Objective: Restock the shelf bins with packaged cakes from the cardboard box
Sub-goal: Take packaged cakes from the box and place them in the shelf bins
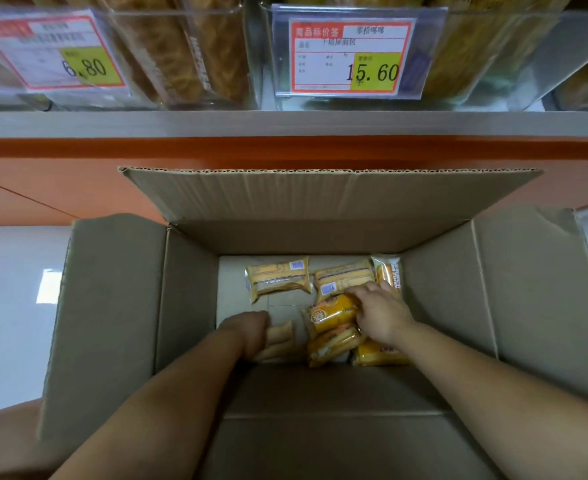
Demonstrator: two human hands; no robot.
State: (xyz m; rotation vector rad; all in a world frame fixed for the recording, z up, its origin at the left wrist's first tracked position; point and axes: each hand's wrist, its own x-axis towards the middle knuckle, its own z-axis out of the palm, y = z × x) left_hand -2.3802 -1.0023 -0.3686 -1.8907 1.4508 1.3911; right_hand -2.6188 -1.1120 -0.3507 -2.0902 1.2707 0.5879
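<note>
Both bare forearms are down inside the open cardboard box point(112, 306). The left hand point(251, 332) is low at the box floor's near edge, left of centre, fingers curled round a pale packet point(280, 336) that pokes out to its right. Over on the right, the right hand point(382, 313) sits on an orange packet point(334, 315) mid-floor, fingers bent down over its far end and clamping it.

Just nearer than that, a second orange packet point(330, 344) lies tilted, and a third orange packet point(377, 355) is tucked against the near edge, half under the right wrist.

Further back, two yellow packets point(278, 280) lie flat side by side along the far edge, label side up. A striped packet point(387, 273) stands on end in the far right corner, leaning on the wall.

Beyond the box's raised far flap point(320, 195), there's an orange panel point(43, 178), then the grey shelf edge point(285, 123).

Up top, the clear shelf bins point(188, 64) hold long golden baked goods. A price tag point(53, 53) reads 6.80; a second price tag point(351, 57) reads 15.60.
</note>
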